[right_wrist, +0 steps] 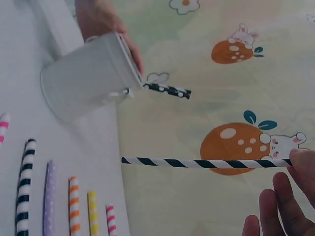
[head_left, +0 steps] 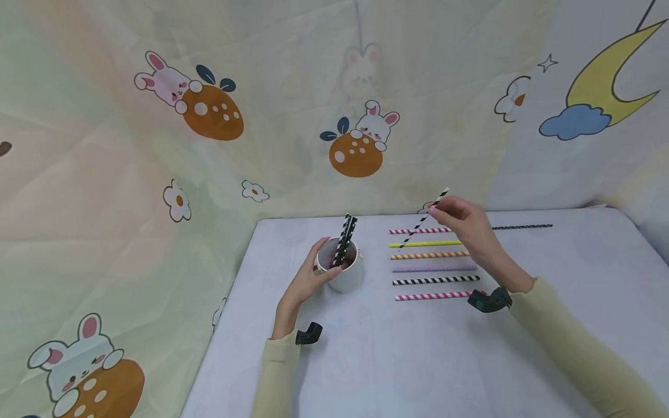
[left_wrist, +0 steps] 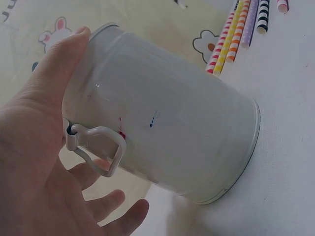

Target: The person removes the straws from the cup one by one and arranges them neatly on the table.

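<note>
Inside the white bucket (head_left: 349, 280), black straws (head_left: 344, 241) have their lower ends hidden.

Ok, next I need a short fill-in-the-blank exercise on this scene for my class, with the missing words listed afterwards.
1. The dark straws stand in the pail held by the ____ hand.
2. The pinched straw in the right hand is striped black and ____.
3. On the table, the striped straw lying between the purple straw and the yellow straw is white and ____.

Missing words: left; white; orange.
</note>
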{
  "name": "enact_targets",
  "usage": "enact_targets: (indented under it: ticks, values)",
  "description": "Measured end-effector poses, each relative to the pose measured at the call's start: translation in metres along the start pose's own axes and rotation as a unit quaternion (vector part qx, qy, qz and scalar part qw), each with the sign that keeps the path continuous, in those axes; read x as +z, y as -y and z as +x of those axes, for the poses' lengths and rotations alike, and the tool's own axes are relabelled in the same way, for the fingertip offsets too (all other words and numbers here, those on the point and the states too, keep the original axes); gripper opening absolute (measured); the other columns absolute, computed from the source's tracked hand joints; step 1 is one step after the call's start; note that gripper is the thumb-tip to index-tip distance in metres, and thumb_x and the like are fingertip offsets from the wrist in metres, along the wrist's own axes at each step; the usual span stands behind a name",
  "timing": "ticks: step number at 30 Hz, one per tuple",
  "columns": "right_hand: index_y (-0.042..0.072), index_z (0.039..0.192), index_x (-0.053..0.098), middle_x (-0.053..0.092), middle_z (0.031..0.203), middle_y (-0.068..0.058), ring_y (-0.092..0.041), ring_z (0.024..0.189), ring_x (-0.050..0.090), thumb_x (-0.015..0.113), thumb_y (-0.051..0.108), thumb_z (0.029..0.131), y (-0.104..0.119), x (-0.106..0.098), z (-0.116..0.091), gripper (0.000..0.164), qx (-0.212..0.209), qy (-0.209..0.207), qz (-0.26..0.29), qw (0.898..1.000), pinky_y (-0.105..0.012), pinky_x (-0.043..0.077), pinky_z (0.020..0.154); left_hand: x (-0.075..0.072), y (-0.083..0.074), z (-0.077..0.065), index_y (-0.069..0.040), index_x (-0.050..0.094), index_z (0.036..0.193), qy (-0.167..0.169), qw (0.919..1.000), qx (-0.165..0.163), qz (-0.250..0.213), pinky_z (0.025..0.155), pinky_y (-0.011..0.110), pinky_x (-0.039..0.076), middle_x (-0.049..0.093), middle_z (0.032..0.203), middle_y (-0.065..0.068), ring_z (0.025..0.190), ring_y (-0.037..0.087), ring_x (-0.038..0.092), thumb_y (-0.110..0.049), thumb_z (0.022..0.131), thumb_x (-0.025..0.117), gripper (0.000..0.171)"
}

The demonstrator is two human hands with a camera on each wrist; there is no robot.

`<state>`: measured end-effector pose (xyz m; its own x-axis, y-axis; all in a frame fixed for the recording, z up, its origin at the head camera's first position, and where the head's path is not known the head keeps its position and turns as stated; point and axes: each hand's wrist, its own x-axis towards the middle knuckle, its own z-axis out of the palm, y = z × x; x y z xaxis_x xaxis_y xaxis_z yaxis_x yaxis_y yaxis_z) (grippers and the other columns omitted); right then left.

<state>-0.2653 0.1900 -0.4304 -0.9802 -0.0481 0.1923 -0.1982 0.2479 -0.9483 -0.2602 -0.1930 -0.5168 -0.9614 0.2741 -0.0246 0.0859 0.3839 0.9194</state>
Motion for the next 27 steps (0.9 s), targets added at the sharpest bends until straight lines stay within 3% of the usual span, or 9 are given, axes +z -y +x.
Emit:
enact_targets:
  ticks: [5,16,19,24,27]
  values:
    - [0.014,0.117,0.07,0.068,0.112,0.003,-0.011,0.098,0.059,0.066,0.036,0.097,-0.001,-0.02,-0.003,0.03,-0.018,0.012,-0.089,0.996,-0.015,0.047,0.082,0.0,0.001,0.0,-0.042,0.029,0.154,-0.001,1.0,0.005,-0.002,0.117,0.061,0.029,0.033,0.16,0.007,0.146,0.031,0.035,-0.042,0.085,0.079,0.085]
    - [0.011,0.114,0.07,0.068,0.113,-0.006,-0.004,0.097,0.058,0.068,0.031,0.097,0.002,-0.045,-0.012,0.026,-0.048,0.009,-0.204,0.978,-0.008,0.042,0.083,0.0,0.0,0.0,-0.04,0.028,0.155,0.005,0.9999,0.009,-0.008,0.116,0.063,0.031,0.033,0.16,0.009,0.146,0.032,0.034,-0.042,0.086,0.079,0.086]
    - [0.01,0.113,0.07,0.068,0.115,-0.007,-0.013,0.103,0.057,0.069,0.025,0.097,-0.001,-0.048,-0.013,0.022,-0.072,0.005,-0.234,0.97,-0.015,0.04,0.086,0.0,0.0,0.0,-0.042,0.028,0.154,0.006,0.9999,0.007,-0.009,0.116,0.063,0.031,0.033,0.16,0.007,0.147,0.032,0.034,-0.043,0.085,0.079,0.085]
    - [0.007,0.11,0.071,0.068,0.114,-0.011,-0.028,0.108,0.059,0.072,0.015,0.094,-0.007,-0.053,-0.014,0.018,-0.108,0.002,-0.273,0.956,-0.04,0.043,0.091,0.0,0.001,0.0,-0.045,0.029,0.152,0.003,0.9999,0.008,-0.008,0.116,0.064,0.03,0.034,0.159,0.006,0.147,0.032,0.034,-0.046,0.085,0.078,0.084]
    - [0.005,0.11,0.071,0.067,0.114,-0.013,-0.033,0.108,0.059,0.072,0.014,0.093,-0.009,-0.056,-0.015,0.019,-0.108,0.009,-0.289,0.951,-0.053,0.047,0.09,0.0,0.001,0.0,-0.046,0.029,0.152,0.003,0.9999,0.008,-0.006,0.116,0.064,0.03,0.033,0.159,0.005,0.147,0.031,0.034,-0.045,0.085,0.078,0.083]
